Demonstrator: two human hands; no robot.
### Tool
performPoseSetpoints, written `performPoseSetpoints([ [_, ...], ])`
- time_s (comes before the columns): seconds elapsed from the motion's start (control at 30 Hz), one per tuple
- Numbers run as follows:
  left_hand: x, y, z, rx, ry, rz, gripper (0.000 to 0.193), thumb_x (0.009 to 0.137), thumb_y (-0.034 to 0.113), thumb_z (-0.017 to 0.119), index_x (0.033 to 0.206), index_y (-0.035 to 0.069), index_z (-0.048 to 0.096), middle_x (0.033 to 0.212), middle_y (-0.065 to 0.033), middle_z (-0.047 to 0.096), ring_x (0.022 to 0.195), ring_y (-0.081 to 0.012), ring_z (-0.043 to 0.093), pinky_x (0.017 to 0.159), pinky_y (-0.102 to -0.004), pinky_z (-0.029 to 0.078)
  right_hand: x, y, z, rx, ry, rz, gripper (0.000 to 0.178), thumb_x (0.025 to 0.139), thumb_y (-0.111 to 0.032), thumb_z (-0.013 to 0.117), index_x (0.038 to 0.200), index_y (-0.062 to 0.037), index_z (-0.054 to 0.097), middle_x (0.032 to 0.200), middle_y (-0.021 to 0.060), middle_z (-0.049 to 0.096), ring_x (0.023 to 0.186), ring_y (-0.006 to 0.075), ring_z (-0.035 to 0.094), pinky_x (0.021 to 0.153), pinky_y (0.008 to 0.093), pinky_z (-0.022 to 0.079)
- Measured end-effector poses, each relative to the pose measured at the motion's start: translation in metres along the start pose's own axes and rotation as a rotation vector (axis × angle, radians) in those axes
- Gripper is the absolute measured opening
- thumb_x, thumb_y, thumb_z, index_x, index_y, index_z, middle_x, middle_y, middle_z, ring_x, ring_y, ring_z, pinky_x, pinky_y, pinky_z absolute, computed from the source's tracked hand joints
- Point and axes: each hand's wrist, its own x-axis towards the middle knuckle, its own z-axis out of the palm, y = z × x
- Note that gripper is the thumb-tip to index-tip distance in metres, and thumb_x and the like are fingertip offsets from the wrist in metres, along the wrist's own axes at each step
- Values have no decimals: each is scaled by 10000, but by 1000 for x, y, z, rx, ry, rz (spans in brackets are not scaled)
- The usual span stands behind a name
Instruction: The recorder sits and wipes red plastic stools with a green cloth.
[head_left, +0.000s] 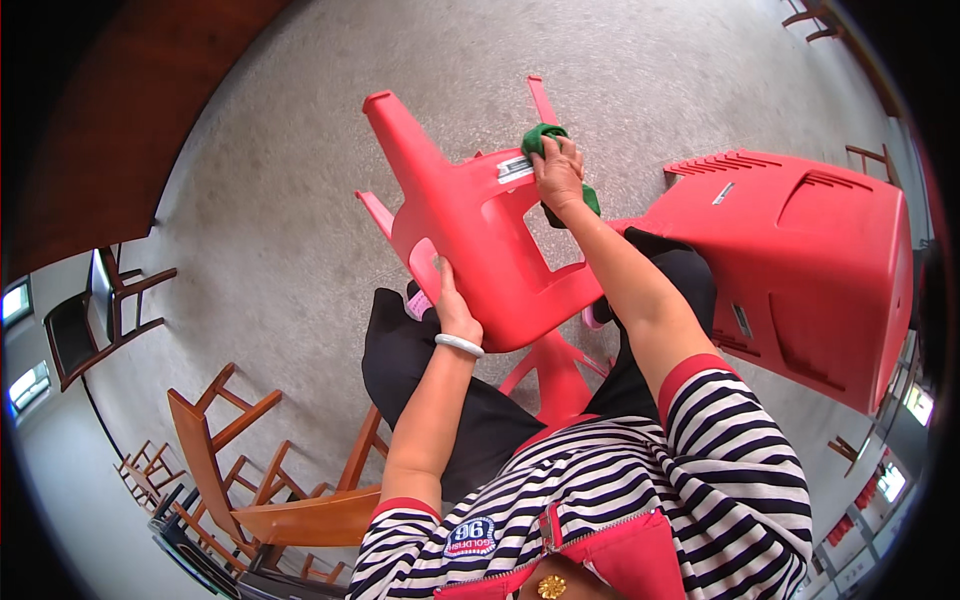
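A red plastic stool [465,235] is tipped over in front of me, its legs pointing away over the floor. My left hand [453,306] grips the stool at its left side, fingers partly hidden behind the plastic. In my right hand [560,175] is a green cloth [543,140], pressed against the stool's far right part beside a pale label [515,168]. Part of the cloth hangs below the hand.
To my right lies what looks like a stack of nested red stools [800,260]. Wooden chairs [300,515] stand at the lower left, with a dark-seated chair [75,340] farther left. A brown wooden surface [110,130] fills the upper left. Beneath me is another red seat [560,380].
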Motion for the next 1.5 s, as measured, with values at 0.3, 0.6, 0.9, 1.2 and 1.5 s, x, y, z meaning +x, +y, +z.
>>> performPoseSetpoints([
  [0.3,6,-6,-15,323,28,-16,836,949,697,441,1330,-40,545,1296,-127,625,1145,-227,611,988,-368,490,-40,-112,-18,147,-95,-257,323,879,-173,663,1192,-109,616,1262,186,534,1119,403,504,949,484,427],
  [0.6,12,-17,-14,335,115,120,805,961,701,409,1167,-40,644,1082,-103,680,944,-187,626,850,-323,499,-16,-194,9,85,-127,-702,272,849,-216,649,1117,-173,626,1160,65,551,1083,288,544,857,447,448],
  [0.9,7,-16,-5,298,157,103,784,952,699,438,1102,-38,662,1026,-75,683,900,-172,625,832,-319,509,40,-240,42,39,-291,-555,283,872,-179,605,1154,-158,620,1210,93,556,1111,337,554,893,441,515],
  [1.2,19,-7,-33,80,45,43,919,872,761,493,1380,-4,490,1357,-104,583,1217,-259,574,1026,-401,472,-32,-158,-17,-24,-328,-1049,231,798,-150,630,1028,-170,640,1015,39,565,979,233,575,813,351,491],
  [1.5,19,5,-11,90,56,29,862,860,754,526,1375,63,521,1357,-55,582,1224,-216,551,1055,-389,444,68,4,-55,-176,-242,-309,219,900,-230,619,1077,-101,628,1141,187,608,1084,408,589,908,488,502],
])
